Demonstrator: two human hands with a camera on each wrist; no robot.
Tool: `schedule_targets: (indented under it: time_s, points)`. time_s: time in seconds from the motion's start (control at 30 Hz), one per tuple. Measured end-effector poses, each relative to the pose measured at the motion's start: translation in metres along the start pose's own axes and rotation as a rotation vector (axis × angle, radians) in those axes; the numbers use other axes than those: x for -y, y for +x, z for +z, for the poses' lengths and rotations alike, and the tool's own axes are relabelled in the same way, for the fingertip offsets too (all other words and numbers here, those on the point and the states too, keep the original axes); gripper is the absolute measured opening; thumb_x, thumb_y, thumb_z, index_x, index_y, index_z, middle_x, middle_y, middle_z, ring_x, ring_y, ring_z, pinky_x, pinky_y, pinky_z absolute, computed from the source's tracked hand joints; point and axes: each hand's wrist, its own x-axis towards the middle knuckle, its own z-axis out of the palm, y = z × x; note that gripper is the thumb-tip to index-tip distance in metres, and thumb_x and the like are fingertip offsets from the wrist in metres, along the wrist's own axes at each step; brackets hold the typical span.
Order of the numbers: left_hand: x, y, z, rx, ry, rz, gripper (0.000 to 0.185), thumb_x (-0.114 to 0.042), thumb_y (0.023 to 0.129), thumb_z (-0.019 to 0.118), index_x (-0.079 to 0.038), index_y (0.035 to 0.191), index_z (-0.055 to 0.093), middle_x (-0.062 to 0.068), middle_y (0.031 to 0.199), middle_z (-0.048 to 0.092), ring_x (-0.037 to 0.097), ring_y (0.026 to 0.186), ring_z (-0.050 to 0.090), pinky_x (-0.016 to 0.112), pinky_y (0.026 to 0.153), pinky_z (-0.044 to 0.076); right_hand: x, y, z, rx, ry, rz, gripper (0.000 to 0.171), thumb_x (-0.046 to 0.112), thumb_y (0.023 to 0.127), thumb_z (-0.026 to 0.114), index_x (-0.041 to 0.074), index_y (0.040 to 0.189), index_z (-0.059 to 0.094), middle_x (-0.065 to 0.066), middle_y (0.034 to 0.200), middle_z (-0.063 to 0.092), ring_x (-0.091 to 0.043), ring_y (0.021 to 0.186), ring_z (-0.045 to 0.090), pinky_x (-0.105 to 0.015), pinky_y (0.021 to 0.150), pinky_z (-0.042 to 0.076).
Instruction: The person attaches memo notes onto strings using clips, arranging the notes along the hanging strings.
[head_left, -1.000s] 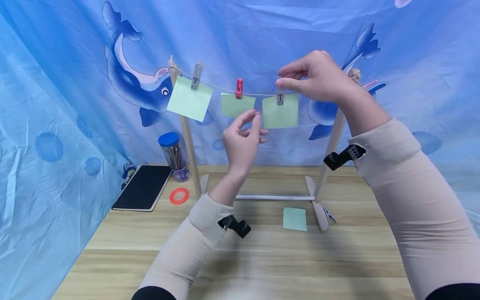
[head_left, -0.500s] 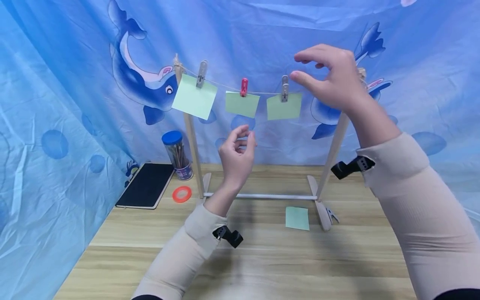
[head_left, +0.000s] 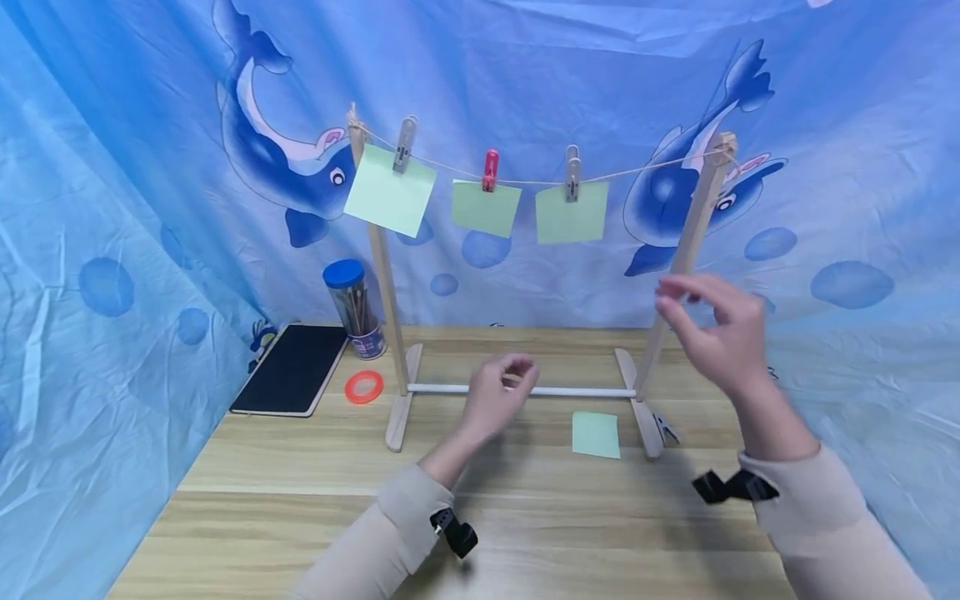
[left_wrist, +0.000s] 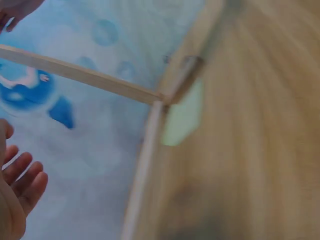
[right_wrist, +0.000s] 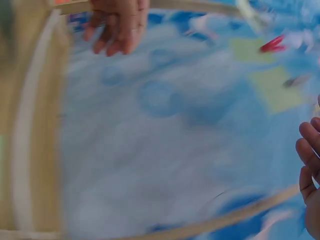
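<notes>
Above the wooden table (head_left: 525,517), both hands hang empty with fingers loosely apart: the left hand (head_left: 498,400) over the rack's crossbar (head_left: 570,392), the right hand (head_left: 712,333) beside the right post (head_left: 686,258). Only the head view shows three pegged green notes (head_left: 570,212); the blurred left wrist view shows the loose note (left_wrist: 182,117) lying by the rack's foot.

head view faces wooden rack (head_left: 678,275) frontally, wrist views close, blurred, sharing it

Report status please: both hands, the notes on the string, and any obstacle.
Left hand and right hand hold nothing. Three green notes hang clipped on string. Loose green note on table, nothing in the way.
</notes>
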Motion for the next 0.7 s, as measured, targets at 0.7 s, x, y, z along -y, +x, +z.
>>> schedule_targets:
  time_s: [0.7]
  points:
    - [0.057, -0.036, 0.068, 0.343, 0.118, -0.145, 0.033, -0.023, 0.089, 0.065, -0.007, 0.117, 0.063, 0.005, 0.112, 0.063, 0.019, 0.103, 0.059, 0.026, 0.089, 0.048, -0.08, -0.219, -0.032, 0.472, -0.255, 0.855, 0.056, 0.028, 0.088, 0.067, -0.005, 0.129, 0.049, -0.025, 0.117, 0.056, -0.04, 0.101, 0.058, -0.05, 0.084, 0.05]
